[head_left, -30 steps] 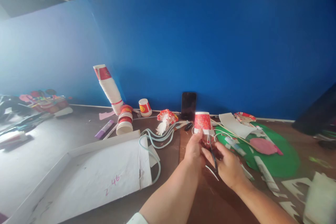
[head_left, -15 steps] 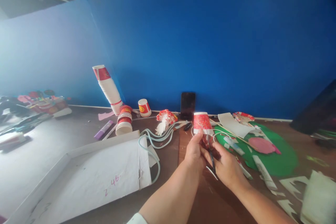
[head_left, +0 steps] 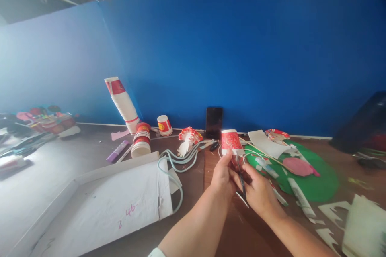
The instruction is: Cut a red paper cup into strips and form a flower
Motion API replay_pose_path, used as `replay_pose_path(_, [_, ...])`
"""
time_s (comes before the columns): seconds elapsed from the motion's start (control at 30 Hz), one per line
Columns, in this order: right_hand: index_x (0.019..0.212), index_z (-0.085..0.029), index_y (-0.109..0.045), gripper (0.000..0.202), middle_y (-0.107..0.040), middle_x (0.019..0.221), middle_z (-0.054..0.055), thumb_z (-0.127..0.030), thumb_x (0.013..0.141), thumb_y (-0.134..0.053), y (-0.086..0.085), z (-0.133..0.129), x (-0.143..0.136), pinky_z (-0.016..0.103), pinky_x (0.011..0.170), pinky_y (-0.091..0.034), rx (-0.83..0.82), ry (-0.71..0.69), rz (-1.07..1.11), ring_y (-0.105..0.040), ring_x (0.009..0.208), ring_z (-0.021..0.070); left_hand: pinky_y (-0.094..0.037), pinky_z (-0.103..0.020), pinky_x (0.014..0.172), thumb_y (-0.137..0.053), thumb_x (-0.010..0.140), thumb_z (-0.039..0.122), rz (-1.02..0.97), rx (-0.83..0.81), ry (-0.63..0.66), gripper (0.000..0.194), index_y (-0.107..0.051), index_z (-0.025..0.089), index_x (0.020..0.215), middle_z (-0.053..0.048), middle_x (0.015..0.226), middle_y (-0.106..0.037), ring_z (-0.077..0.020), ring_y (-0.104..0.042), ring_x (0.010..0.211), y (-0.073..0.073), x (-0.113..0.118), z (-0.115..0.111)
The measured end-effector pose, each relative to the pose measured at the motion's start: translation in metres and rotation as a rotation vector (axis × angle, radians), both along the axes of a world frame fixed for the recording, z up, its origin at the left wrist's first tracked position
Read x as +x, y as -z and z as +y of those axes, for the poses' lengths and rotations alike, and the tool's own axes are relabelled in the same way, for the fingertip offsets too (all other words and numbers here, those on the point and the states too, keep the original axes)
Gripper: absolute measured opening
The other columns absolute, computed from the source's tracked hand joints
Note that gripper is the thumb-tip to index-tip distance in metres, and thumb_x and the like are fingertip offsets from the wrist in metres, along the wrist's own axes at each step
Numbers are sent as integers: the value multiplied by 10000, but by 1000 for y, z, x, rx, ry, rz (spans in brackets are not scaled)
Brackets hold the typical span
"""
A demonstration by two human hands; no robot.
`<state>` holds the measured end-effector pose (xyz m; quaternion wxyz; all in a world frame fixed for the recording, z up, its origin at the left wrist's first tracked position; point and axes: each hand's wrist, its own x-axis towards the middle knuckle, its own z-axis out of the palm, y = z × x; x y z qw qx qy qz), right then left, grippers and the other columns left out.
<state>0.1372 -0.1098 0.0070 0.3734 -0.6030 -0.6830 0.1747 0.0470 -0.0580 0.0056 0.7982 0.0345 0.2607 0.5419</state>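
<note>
A red patterned paper cup (head_left: 230, 140), its white rim partly cut into strips, is held above the brown table. My left hand (head_left: 222, 172) pinches the cup from below, with the thumb against its lower edge. Dark-handled scissors (head_left: 241, 176) are in my right hand (head_left: 256, 188), their blades pointing up at the lower edge of the cup. Just below the scissors is a thin white curved strip (head_left: 241, 199). The fingers of my right hand partly hide the handles.
A black phone (head_left: 214, 122) leans on the blue partition (head_left: 211, 48). To the left are stacked cups (head_left: 125, 108), pale cables (head_left: 177, 160) and a cardboard box lid (head_left: 99, 204). Green paper (head_left: 324, 178) with scraps and glue tubes lies right.
The whole view has shifted slightly. The scissors have tilted a little in my right hand and their handles sit slightly differently. The grip on the cup looks the same.
</note>
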Motion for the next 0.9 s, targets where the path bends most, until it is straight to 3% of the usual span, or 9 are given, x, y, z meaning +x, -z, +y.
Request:
replay_pose_path(0.37, [811, -233, -577, 261, -677, 654, -5, -490, 841, -546, 1, -1, -2, 246, 548, -445, 6, 15, 48, -603, 569, 163, -413, -224, 525, -659, 785, 370, -13, -4, 28, 306, -575, 113, 643, -27, 554, -546, -92, -460, 446, -1, 0, 0])
replay_pose_path(0.63, [866, -236, -603, 270, -715, 749, 19, -500, 831, -562, -1, -1, -2, 263, 589, -469, 8, 15, 90, -647, 644, 190, -423, -231, 543, -686, 760, 350, 0, 16, 17, 281, -570, 125, 639, -18, 541, -535, -107, -489, 469, -2, 2, -4])
replay_pose_path(0.9, [742, -245, -537, 339, -649, 624, -8, -575, 815, -565, -6, 0, 0, 253, 533, -438, 48, 68, 107, -583, 554, 162, -439, -253, 611, -690, 766, 306, -37, 66, 28, 225, -587, 137, 659, -4, 525, -519, -129, -515, 509, -4, 11, -12])
